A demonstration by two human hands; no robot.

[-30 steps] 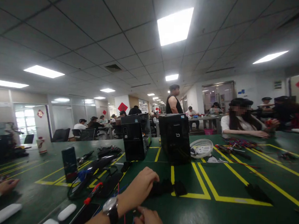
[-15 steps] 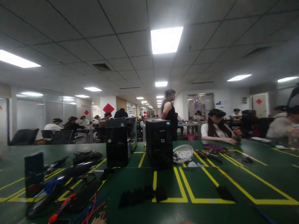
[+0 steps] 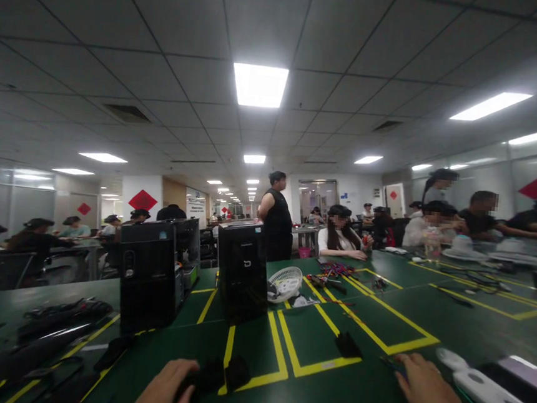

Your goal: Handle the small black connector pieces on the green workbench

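My left hand [image 3: 165, 388] is low in the middle of the view. Its thumb and fingers are bent round the left end of a black, soft-looking piece [image 3: 216, 372] on the green table. Over at the right, my right hand [image 3: 434, 395] reaches down to the table. Between its thumb and forefinger shows the dark tip of a thin blue strand [image 3: 390, 365]; most of that strand is hidden under the hand. A small black piece [image 3: 348, 345] lies on yellow tape between the two hands.
Two black computer towers [image 3: 243, 274] [image 3: 149, 279] stand ahead on the table [image 3: 326, 401]. Behind the right one are a white basket [image 3: 284, 284] and coloured wires [image 3: 335, 271]. A white device marked 3 [image 3: 505, 398] lies at right, black cables [image 3: 65, 315] at left. Several people sit around.
The view has swung to the right. Both hands have moved forward: my left hand onto the black piece, my right hand onto the blue strand.
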